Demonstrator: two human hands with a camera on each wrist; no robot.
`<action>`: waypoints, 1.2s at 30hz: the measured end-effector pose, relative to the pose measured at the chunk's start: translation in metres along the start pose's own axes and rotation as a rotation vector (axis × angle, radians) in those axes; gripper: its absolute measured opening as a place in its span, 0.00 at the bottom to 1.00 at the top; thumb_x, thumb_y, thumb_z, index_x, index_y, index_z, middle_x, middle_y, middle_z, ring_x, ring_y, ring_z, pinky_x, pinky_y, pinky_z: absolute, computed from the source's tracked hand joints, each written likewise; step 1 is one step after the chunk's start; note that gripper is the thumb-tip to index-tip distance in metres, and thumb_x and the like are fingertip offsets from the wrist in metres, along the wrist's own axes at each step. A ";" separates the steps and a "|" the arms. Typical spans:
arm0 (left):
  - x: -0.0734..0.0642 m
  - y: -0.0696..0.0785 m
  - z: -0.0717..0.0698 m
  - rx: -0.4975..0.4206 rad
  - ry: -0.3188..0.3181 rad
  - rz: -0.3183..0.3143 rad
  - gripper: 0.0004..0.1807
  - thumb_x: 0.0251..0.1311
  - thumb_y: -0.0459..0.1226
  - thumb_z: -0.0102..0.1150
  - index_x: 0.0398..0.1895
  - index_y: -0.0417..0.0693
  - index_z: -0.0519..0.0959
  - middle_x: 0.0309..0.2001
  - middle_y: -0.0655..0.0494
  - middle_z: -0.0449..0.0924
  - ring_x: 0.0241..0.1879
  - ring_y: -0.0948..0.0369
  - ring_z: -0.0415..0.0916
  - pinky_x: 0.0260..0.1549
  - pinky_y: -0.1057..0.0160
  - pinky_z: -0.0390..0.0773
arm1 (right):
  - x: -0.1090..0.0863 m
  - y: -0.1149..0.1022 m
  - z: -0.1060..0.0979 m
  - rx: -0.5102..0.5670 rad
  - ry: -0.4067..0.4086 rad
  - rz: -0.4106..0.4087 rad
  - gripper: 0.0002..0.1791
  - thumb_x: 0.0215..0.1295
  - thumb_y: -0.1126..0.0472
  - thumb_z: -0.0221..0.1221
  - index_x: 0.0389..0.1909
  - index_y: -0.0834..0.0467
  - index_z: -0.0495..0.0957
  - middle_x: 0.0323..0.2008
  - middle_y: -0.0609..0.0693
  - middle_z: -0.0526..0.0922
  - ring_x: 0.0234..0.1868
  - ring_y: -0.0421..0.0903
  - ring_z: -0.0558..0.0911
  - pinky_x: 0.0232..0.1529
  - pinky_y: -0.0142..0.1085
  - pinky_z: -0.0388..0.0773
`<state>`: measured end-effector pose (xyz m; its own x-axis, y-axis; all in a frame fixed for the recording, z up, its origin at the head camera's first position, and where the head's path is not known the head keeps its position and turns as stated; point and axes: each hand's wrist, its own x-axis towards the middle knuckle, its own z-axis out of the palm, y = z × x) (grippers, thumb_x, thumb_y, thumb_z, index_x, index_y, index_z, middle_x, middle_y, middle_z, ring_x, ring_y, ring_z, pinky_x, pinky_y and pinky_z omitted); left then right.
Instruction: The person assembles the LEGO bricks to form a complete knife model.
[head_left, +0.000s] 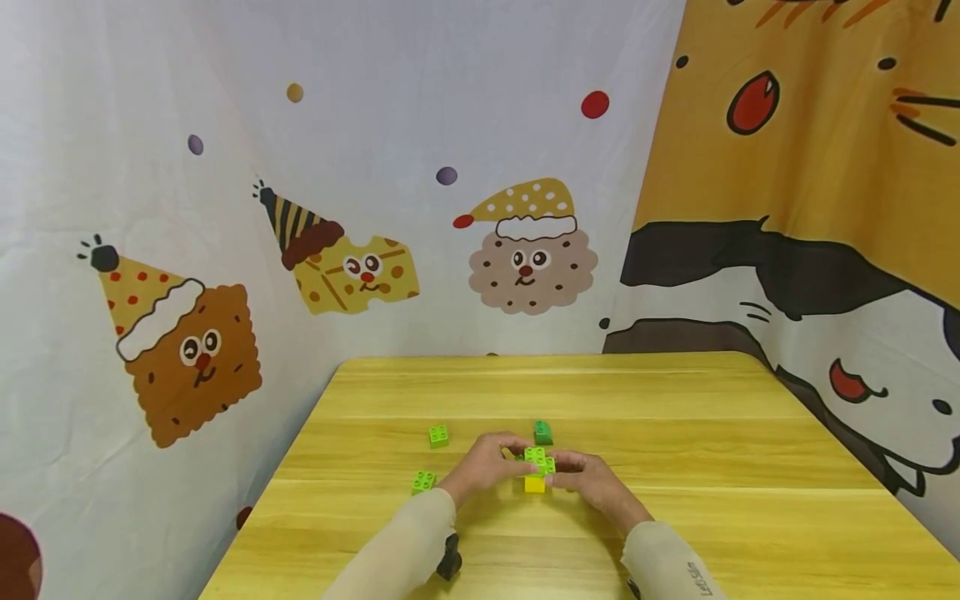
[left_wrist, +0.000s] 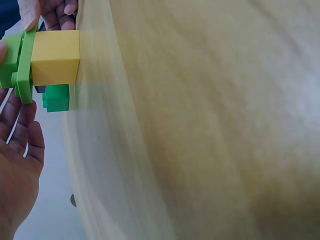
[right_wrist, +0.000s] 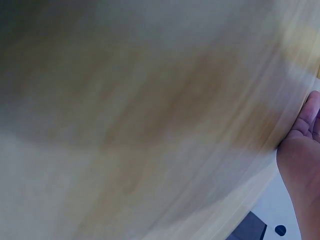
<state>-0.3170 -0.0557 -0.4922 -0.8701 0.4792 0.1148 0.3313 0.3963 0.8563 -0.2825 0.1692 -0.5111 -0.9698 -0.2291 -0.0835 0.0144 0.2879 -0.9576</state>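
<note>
A small stack of toy building bricks stands between both hands. Its base is a yellow brick [left_wrist: 55, 59], with a flat light green plate [left_wrist: 25, 70] across it and a light green brick [head_left: 535, 455] on top. My left hand [head_left: 491, 461] grips the top light green brick, thumb on the near side and fingers behind. From the other side, my right hand [head_left: 594, 481] pinches the end of the plate; its thumb shows against the plate in the left wrist view. Only part of the right hand appears in the right wrist view, without the bricks.
Behind the stack sits a dark green brick [head_left: 543, 432] with a sloped side. Two light green bricks [head_left: 438, 437] lie apart left of it, the nearer beside the left forearm. The wooden table [head_left: 637, 392] meets a printed cloth backdrop [head_left: 420, 108].
</note>
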 end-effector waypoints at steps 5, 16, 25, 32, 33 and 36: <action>0.001 0.000 -0.001 0.024 -0.002 0.009 0.13 0.58 0.48 0.71 0.45 0.62 0.86 0.40 0.69 0.79 0.44 0.60 0.74 0.37 0.61 0.74 | 0.000 -0.001 0.000 -0.005 -0.001 -0.004 0.28 0.62 0.52 0.69 0.60 0.61 0.78 0.52 0.53 0.81 0.51 0.49 0.77 0.50 0.46 0.75; 0.003 0.001 -0.001 0.092 -0.015 0.080 0.11 0.59 0.46 0.71 0.45 0.61 0.86 0.40 0.72 0.79 0.43 0.65 0.74 0.44 0.62 0.73 | -0.002 -0.003 -0.001 0.004 0.001 0.003 0.29 0.63 0.52 0.68 0.61 0.61 0.77 0.53 0.53 0.81 0.52 0.50 0.78 0.51 0.49 0.74; 0.000 -0.004 0.003 0.080 0.004 0.076 0.14 0.59 0.47 0.70 0.48 0.60 0.86 0.42 0.72 0.79 0.45 0.63 0.75 0.47 0.61 0.72 | -0.003 -0.002 0.000 0.002 0.001 0.003 0.27 0.63 0.52 0.68 0.60 0.60 0.78 0.54 0.53 0.81 0.53 0.50 0.78 0.52 0.49 0.74; -0.003 -0.003 0.004 0.049 0.010 0.057 0.15 0.61 0.47 0.68 0.50 0.60 0.85 0.41 0.71 0.79 0.46 0.60 0.75 0.46 0.61 0.72 | -0.003 -0.003 -0.002 -0.001 0.005 0.020 0.29 0.62 0.51 0.68 0.61 0.60 0.77 0.54 0.53 0.80 0.54 0.51 0.77 0.54 0.50 0.74; -0.003 -0.002 0.004 0.049 0.011 0.052 0.14 0.61 0.47 0.68 0.50 0.60 0.85 0.40 0.71 0.79 0.46 0.60 0.75 0.46 0.61 0.72 | -0.002 -0.003 -0.002 -0.002 0.007 0.024 0.29 0.62 0.51 0.68 0.61 0.61 0.77 0.54 0.53 0.80 0.53 0.51 0.77 0.53 0.49 0.74; -0.004 -0.002 0.004 0.049 0.014 0.037 0.14 0.61 0.47 0.68 0.50 0.61 0.85 0.40 0.71 0.79 0.45 0.61 0.74 0.46 0.60 0.72 | -0.001 -0.003 -0.002 -0.005 0.007 0.020 0.29 0.62 0.52 0.69 0.61 0.61 0.77 0.53 0.53 0.80 0.52 0.51 0.77 0.52 0.47 0.75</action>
<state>-0.3133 -0.0556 -0.4966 -0.8619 0.4834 0.1533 0.3806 0.4169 0.8254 -0.2819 0.1704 -0.5078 -0.9710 -0.2169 -0.1004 0.0325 0.2966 -0.9545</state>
